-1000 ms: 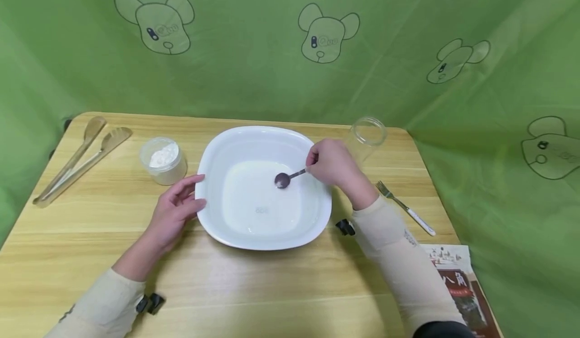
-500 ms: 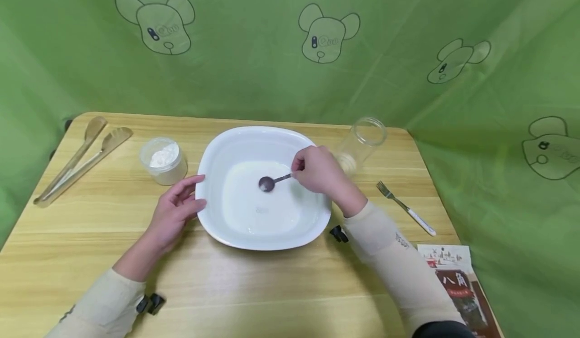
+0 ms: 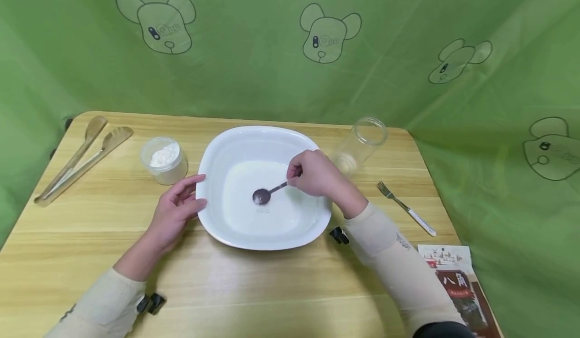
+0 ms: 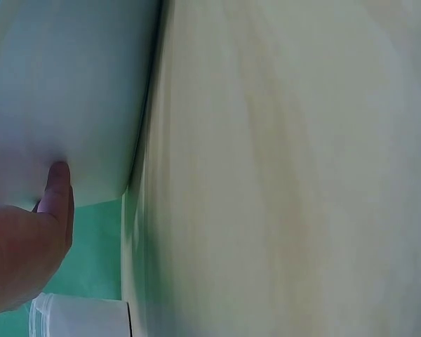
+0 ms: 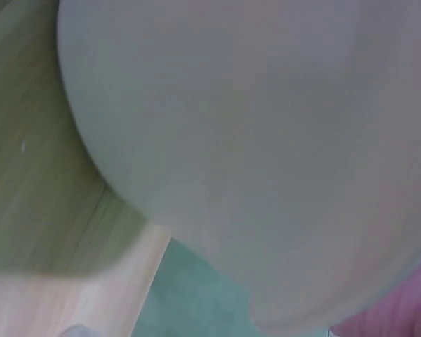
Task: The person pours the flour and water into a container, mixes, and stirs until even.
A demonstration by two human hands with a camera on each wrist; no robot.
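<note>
A white basin (image 3: pixel 267 237) stands mid-table in the head view, its bottom shiny. My left hand (image 3: pixel 174 209) holds its left rim, thumb and index fingertip at the edge. In the left wrist view a finger (image 4: pixel 56 189) of that hand presses the outer wall. Over the right side of the basin, my right hand (image 3: pixel 317 177) pinches the handle of a small dark spoon (image 3: pixel 262 197). The spoon's bowl is low over the basin's bottom, with a whitish patch in it. Basin wall fills most of the right wrist view, where the spoon is hidden.
Left of the basin is a clear tub (image 3: pixel 165 169) of white powder, with metal tongs (image 3: pixel 81 161) beyond. On the right are a tall glass jar (image 3: pixel 362 144), a fork (image 3: pixel 405 208) and a printed packet (image 3: pixel 459 282). A green curtain (image 3: pixel 254 51) hangs behind the table.
My right hand has moved left and slightly down over the basin, carrying the spoon from the right of the bottom toward its middle. The left hand keeps its place at the rim.
</note>
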